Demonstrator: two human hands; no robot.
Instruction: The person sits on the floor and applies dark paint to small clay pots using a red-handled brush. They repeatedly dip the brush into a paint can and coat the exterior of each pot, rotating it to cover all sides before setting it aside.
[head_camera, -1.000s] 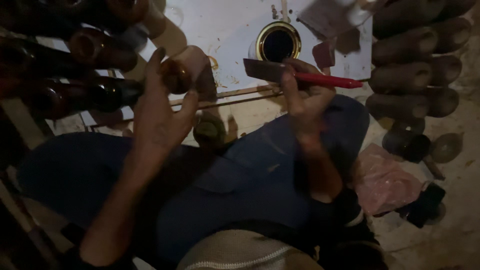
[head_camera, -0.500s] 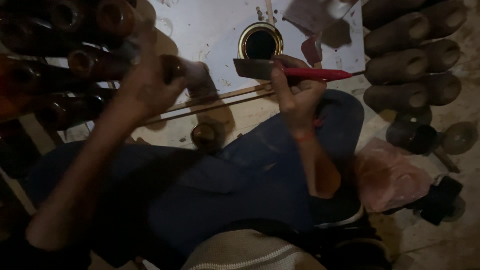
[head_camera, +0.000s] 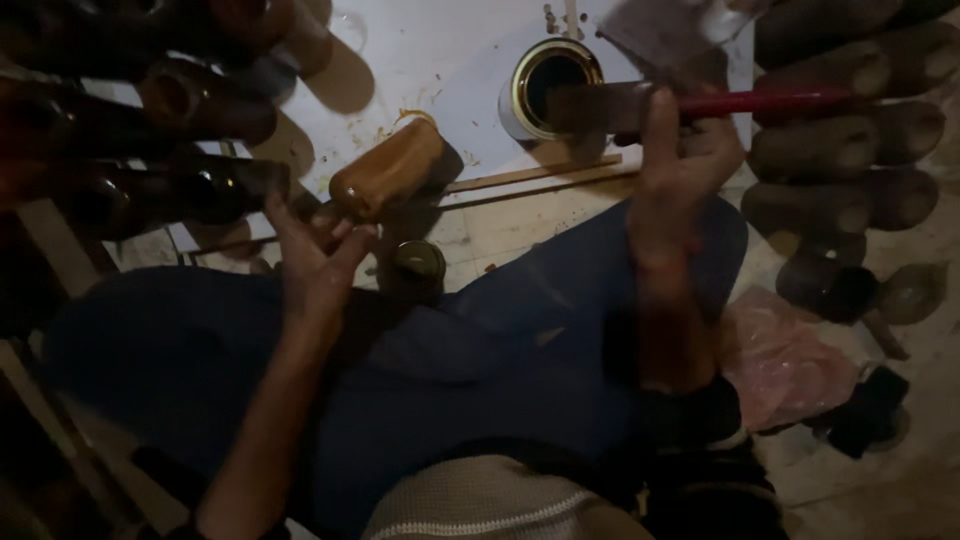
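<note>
Nearest, the person's legs in blue trousers fill the lower frame, seated on the floor. Left hand sits just past the left knee, fingers curled round the lower end of a glossy brown wooden piece, rounded & cup-like. Its long axis runs diagonal: held end low-left, free end up & right toward the white sheet. Piece is off the floor, over the sheet's near edge. A small round jar stands just beside the left hand, btwn the knees.

Right hand is above the right knee, closed on a paintbrush w/ red handle; handle points right, dark bristle end points left, axis approx. level. Bristles are just right of an open tin can standing on the sheet; touching or not, can't tell (blur).

Two thin wooden sticks lie on the floor btwn hands & can. Farther left, dark finished pieces lie in rows; far right, more dull brown pieces are stacked. A pink plastic bag lies by the right leg.
</note>
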